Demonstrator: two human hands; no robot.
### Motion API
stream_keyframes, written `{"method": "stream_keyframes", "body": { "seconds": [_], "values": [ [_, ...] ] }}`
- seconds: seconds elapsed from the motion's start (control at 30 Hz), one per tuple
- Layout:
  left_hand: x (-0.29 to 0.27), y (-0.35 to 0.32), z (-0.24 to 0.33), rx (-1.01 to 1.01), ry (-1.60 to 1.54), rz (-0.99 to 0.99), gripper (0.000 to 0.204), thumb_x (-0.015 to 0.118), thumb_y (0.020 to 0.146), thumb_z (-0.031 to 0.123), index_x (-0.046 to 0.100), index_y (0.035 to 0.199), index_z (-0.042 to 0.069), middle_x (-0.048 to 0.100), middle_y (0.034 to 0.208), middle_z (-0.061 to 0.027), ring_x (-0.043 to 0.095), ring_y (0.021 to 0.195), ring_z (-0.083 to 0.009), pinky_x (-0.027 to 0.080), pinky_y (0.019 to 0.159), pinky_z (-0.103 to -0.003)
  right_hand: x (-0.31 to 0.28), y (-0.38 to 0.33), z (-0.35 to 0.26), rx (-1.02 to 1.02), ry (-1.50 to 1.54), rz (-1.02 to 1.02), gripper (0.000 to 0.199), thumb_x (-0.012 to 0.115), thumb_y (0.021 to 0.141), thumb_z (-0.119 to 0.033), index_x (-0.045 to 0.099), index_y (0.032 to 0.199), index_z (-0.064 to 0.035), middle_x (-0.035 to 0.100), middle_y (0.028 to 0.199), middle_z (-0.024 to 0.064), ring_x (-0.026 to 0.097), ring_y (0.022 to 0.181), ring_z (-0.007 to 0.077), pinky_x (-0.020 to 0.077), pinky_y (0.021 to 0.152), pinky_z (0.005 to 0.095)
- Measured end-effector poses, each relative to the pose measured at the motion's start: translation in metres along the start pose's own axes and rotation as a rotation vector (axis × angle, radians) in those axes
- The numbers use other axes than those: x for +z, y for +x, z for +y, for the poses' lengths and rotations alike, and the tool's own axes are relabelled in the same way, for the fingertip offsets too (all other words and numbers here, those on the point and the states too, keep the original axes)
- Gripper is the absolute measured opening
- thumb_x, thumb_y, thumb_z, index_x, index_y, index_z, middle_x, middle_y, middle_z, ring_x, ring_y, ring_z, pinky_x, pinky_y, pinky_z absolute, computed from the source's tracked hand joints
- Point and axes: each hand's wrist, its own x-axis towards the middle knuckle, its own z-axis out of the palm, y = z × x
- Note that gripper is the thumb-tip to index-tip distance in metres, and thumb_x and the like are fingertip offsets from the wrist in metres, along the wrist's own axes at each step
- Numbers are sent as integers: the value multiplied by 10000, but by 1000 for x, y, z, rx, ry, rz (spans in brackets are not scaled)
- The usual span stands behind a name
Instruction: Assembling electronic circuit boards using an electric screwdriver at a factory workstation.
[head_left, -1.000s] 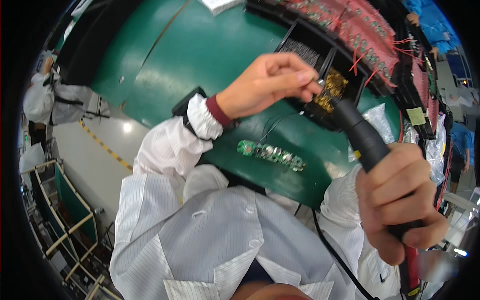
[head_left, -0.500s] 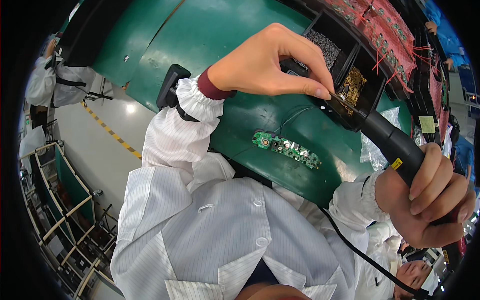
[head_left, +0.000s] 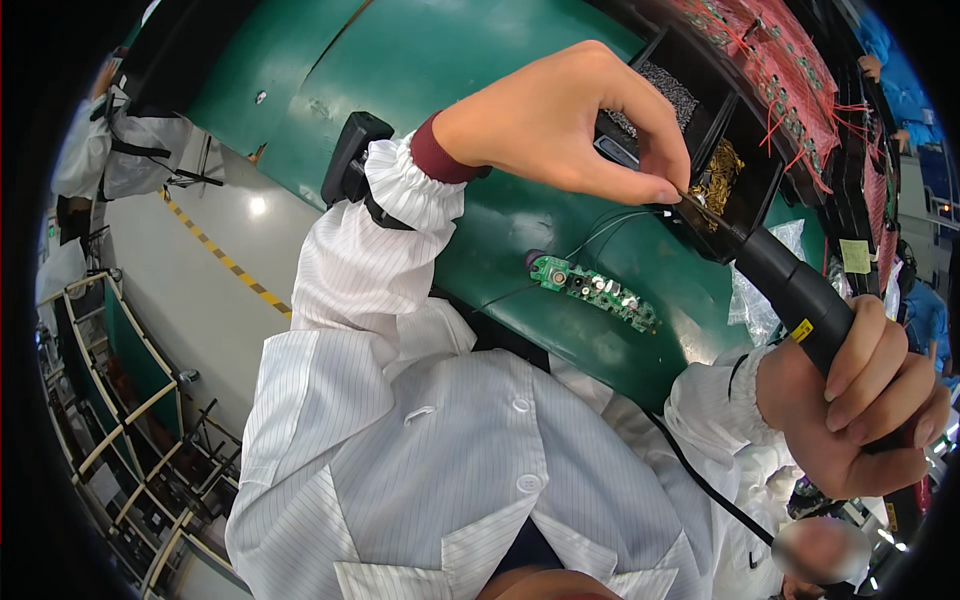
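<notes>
My right hand (head_left: 850, 400) is wrapped around a black electric screwdriver (head_left: 795, 285) with a small yellow label, its thin bit pointing left and away from me. At the tip of that bit, the thumb and forefinger of my left hand (head_left: 575, 130) are pinched together; whatever is between them is too small to make out. Behind the bit stands a black bin with brass-coloured small parts (head_left: 722, 172). Below my left hand, a narrow green circuit board (head_left: 595, 290) with mounted components and thin wires lies on the green table (head_left: 500, 235).
A bin of small silvery parts (head_left: 665, 95) adjoins the brass one. Beyond are pink sheets (head_left: 785, 60) with boards and red wires. A clear plastic bag (head_left: 755, 295) lies near the screwdriver, whose black cable (head_left: 705, 480) runs past my right sleeve. Other people are around the edges.
The whole view has shifted slightly, so the board and bins appear farther right. Both hands keep their grips, and the pinch stays at the screwdriver's tip.
</notes>
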Motion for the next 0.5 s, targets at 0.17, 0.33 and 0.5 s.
{"method": "stream_keyframes", "body": {
  "seconds": [0.17, 0.33, 0.5],
  "values": [
    [-7, -17, 7, -11, -97, -70, 281, 848, 787, 118, 789, 1049, 38, 773, 959, -105, 725, 875, -237, 569, 806, -343, 18, 3, 2, -10, -13, -27, 271, 687, 986, -350, 574, 1077, -122, 582, 732, -29, 558, 594, 116, 465, 634, 234],
    [-2, -70, 38, -83, 244, 79, 688, 934, 675, 255, 699, 1285, 39, 709, 1192, -163, 684, 1051, -337, 547, 928, -412, 32, -3, 6, 4, 71, -99, 427, 570, 1059, -426, 422, 1218, -57, 658, 888, 83, 608, 631, 264, 532, 556, 394],
    [48, -119, 39, -216, 196, 228, 547, 932, 690, 213, 728, 1160, 23, 728, 1097, -128, 691, 964, -307, 557, 858, -391, 52, 13, 15, 220, -41, -213, 239, 652, 980, -288, 498, 1067, -126, 569, 691, -42, 595, 558, 90, 496, 551, 210]
  ]
}}
